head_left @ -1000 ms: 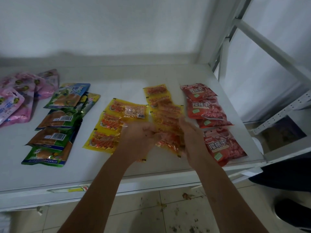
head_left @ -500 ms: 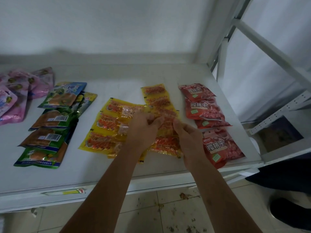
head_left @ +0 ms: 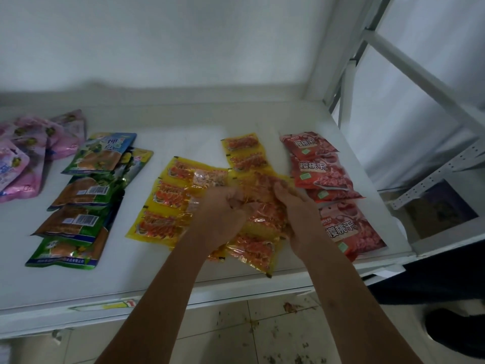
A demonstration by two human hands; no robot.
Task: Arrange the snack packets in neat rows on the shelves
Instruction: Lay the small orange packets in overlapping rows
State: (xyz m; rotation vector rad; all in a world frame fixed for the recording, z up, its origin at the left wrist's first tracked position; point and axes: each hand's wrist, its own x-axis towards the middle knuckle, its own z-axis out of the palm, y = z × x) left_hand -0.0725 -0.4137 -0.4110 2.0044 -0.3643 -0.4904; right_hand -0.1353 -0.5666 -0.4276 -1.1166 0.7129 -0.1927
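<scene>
On the white shelf (head_left: 183, 127) lie rows of snack packets. My left hand (head_left: 223, 216) and my right hand (head_left: 294, 211) both pinch a yellow packet (head_left: 262, 195) in the middle of the right-hand yellow row (head_left: 244, 156), lifting it slightly off the row. More yellow packets (head_left: 252, 250) lie below my hands near the front edge. Another yellow row (head_left: 168, 203) sits just left of my left hand. A row of red packets (head_left: 322, 174) lies just right of my right hand.
Green packets (head_left: 81, 195) form a row further left, and pink packets (head_left: 29, 158) are heaped at the far left. A white upright post (head_left: 338, 48) stands at the shelf's back right corner. A tiled floor (head_left: 236, 334) shows below the front edge.
Both hands have moved away from the front edge, further up the yellow row, and now hold a packet from its middle raised a little. The camera has shifted slightly.
</scene>
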